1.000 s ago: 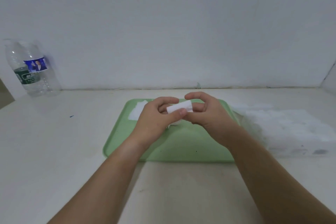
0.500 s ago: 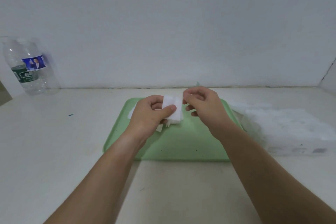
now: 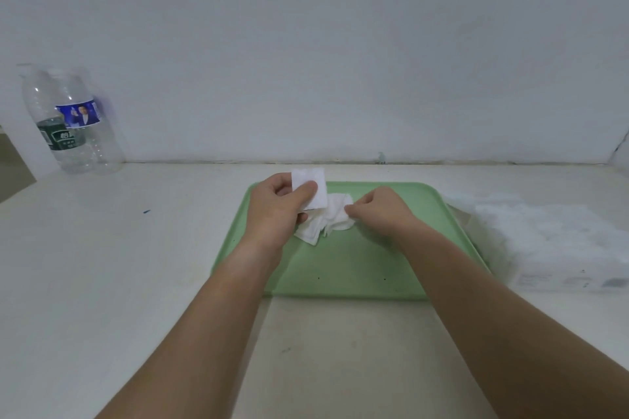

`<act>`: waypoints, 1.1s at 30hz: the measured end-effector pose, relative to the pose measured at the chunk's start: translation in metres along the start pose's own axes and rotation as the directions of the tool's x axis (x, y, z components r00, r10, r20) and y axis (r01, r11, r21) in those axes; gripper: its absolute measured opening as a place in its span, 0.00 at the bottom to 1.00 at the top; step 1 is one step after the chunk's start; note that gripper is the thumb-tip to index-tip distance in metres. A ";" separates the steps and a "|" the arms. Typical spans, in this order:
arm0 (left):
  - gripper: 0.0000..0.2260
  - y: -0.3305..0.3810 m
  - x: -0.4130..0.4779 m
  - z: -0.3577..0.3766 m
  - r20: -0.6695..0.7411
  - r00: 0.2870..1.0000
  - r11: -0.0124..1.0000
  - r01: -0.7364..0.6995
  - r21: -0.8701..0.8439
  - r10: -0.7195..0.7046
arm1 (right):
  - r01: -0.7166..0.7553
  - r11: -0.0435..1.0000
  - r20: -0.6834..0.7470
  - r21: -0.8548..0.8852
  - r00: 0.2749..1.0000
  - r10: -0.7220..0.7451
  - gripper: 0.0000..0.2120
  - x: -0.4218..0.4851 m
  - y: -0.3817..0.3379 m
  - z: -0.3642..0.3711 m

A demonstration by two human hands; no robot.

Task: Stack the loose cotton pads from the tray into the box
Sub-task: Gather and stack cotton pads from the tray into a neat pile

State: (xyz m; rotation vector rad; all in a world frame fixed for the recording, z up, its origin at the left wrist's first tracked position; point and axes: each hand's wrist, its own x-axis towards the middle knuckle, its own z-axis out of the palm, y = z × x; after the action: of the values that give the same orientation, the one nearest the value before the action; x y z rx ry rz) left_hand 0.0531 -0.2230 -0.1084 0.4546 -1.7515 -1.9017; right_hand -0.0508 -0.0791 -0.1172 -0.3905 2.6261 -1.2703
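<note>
Step in hand: gathering. The left grip (image 3: 277,211) is pinching a small squared stack of cotton pads (image 3: 311,187) between thumb and fingers, above the far left corner of the green tray (image 3: 357,269). The loose pads (image 3: 326,223) are lying crumpled on the tray between both hands. The right grip (image 3: 377,211) is pinching the heap's right edge. The next move is likely calling for peeling one pad free, squaring it onto the held stack, then carrying it right to the box (image 3: 551,241) beside the tray.

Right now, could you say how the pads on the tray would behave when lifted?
Probably floppy: the pads lie crumpled and overlapping on the tray. Likely light: the left hand pinches the held pad upright. They may cling together.
</note>
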 end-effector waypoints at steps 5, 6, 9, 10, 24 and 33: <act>0.07 0.000 0.000 0.000 0.007 1.000 1.000 0.015 0.007 -0.015 | 0.024 0.959 -0.077 0.281 0.997 -0.003 0.06 -0.001 0.003 -0.009; 0.07 0.001 0.000 0.000 0.005 1.000 1.000 0.022 -0.001 -0.022 | 0.035 0.935 -0.120 0.353 0.993 0.008 0.06 -0.001 0.005 -0.012; 0.07 0.002 -0.003 0.001 0.016 0.998 0.998 0.061 -0.025 -0.061 | 0.080 0.817 -0.205 0.571 0.978 0.047 0.05 -0.009 0.009 -0.025; 0.07 0.002 -0.004 0.002 0.028 0.997 0.997 0.076 -0.032 -0.075 | 0.092 0.771 -0.204 0.630 0.978 0.051 0.04 -0.014 0.010 -0.027; 0.05 0.000 -0.020 0.023 0.166 0.982 0.995 0.083 0.055 -0.091 | 0.062 0.587 -0.048 0.807 0.998 -0.039 0.09 -0.042 0.020 -0.028; 0.06 0.000 -0.023 0.026 0.214 0.975 0.998 0.056 0.015 -0.058 | 0.250 0.597 -0.077 0.762 0.951 -0.301 0.07 -0.061 -0.003 -0.028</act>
State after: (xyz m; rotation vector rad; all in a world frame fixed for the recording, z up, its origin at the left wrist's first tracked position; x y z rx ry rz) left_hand 0.0573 -0.1879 -0.1078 0.3153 -1.9021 -2.0484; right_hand -0.0008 -0.0405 -0.0942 -0.6661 1.7356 -2.2682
